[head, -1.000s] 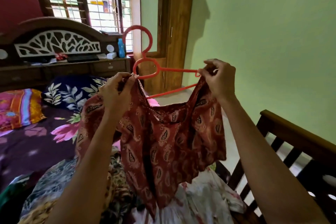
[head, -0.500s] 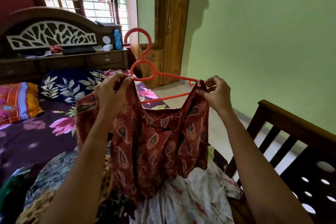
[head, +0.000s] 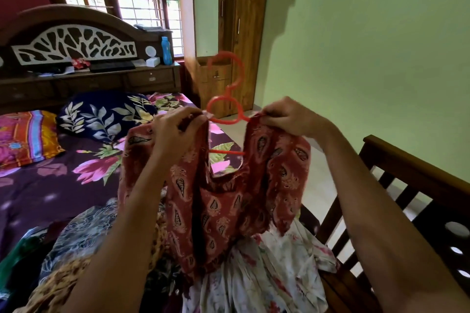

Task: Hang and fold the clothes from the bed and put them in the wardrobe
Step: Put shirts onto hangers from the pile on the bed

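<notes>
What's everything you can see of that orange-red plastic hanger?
The orange-red plastic hanger is thin: a big open hook, a smaller ring beneath, sloping arms, a straight lower bar. It stands roughly upright in the air, arms inside a red paisley-print cloth top, which the left hand and right hand grip at the shoulders.

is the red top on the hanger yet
On: arms of the hanger run into both shoulders of the top, and its bar shows through the neck.

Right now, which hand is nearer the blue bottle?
Left. The left hand, holding one shoulder of the top, is almost in line with the bottle, nearer the camera; the right hand holds the other shoulder, farther right, past the hanger.
</notes>
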The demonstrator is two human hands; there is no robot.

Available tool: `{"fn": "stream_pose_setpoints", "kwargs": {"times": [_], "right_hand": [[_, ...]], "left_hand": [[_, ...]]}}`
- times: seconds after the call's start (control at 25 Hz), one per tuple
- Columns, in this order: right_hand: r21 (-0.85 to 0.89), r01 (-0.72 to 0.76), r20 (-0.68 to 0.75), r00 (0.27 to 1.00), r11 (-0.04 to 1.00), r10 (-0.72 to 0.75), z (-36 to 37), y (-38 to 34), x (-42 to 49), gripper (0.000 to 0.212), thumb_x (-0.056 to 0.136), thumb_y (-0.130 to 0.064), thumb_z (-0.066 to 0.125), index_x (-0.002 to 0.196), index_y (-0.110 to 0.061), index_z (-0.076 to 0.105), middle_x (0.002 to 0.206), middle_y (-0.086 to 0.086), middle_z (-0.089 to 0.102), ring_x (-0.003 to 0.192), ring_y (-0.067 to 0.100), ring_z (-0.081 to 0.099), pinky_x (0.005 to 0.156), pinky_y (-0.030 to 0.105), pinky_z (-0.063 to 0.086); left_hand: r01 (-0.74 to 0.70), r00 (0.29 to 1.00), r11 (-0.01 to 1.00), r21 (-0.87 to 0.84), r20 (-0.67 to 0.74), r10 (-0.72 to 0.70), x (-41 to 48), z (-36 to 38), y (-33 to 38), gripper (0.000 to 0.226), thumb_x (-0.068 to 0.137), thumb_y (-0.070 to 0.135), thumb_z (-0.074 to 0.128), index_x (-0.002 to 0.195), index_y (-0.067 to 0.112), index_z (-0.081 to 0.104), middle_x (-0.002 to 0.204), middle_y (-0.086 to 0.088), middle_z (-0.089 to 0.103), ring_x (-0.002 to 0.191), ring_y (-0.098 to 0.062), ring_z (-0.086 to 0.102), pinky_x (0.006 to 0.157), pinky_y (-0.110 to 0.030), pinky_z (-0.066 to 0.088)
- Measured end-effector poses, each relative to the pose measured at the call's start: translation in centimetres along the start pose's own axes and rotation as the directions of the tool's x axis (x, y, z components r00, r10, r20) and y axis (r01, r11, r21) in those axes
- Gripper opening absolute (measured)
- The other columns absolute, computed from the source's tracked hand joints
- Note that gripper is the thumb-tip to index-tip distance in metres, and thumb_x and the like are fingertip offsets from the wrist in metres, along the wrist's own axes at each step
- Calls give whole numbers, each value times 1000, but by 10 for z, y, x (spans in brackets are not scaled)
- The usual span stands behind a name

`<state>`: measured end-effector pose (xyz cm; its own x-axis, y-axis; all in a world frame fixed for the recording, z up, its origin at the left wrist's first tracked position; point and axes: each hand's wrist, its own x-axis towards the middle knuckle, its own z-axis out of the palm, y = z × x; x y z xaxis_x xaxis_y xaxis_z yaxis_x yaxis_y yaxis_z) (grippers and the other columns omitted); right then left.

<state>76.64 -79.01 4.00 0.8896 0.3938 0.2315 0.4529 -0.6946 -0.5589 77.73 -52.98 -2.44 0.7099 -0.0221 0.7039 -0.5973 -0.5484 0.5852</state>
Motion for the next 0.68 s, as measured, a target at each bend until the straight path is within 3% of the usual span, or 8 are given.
{"fn": "stream_pose_setpoints", "kwargs": {"times": [0.08, 0.12, 0.24, 0.4, 0.56, 0.68], "right_hand": [[-88, 52, 12, 999, 995, -51, 14, -14, 17, 19, 93, -9, 56, 94, 8, 66, 78, 10, 62, 66, 8, 53, 65, 28, 41], [-55, 46, -40, 998, 997, -48, 17, -16, 20, 19, 93, -11, 57, 96, 6, 65, 79, 11, 62, 68, 11, 54, 65, 30, 42], [-26, 33, -230, 972, 999, -38, 25, -8, 16, 17, 90, -18, 63, 103, -7, 61, 81, -6, 59, 70, 7, 57, 65, 18, 48], [-132, 133, -127, 980, 982, -150, 44, -7, 12, 26, 90, -14, 63, 114, -4, 62, 93, -1, 66, 80, 10, 62, 72, 17, 51], [-171, 115, -350, 921, 979, -169, 43, 6, 11, 28, 90, -19, 63, 114, -5, 64, 105, 9, 66, 96, 23, 60, 89, 46, 49], [-227, -32, -449, 890, 973, -75, 32, 18, 11, 31, 92, -27, 59, 113, -4, 62, 103, 3, 47, 103, 25, 52, 94, 53, 42]], "left_hand": [[-7, 999, 999, 44, -52, 9, -1, 10, 6, 28, 85, 37, 60, 94, 12, 72, 80, 6, 65, 74, -15, 59, 84, -26, 44], [17, 997, 999, 43, -77, -13, 0, 10, 7, 31, 86, 40, 59, 94, 13, 71, 79, 6, 64, 74, -14, 59, 84, -32, 46], [23, 996, 996, 86, -84, -16, 2, 4, 1, 31, 86, 39, 56, 96, 13, 70, 82, 11, 60, 78, -12, 57, 85, -46, 44], [-28, 995, 989, 148, -92, 42, 3, 3, 2, 34, 88, 41, 51, 95, 13, 70, 86, 1, 69, 79, -11, 56, 85, -46, 39], [-96, 995, 963, 251, 33, 90, 3, -3, -17, 37, 93, 39, 45, 103, 10, 65, 99, -7, 69, 91, -23, 61, 90, -40, 38], [-142, 988, 919, 369, 108, 110, 1, -16, -43, 44, 94, 41, 38, 105, 7, 64, 101, -13, 67, 90, -31, 63, 85, -47, 46]]}}
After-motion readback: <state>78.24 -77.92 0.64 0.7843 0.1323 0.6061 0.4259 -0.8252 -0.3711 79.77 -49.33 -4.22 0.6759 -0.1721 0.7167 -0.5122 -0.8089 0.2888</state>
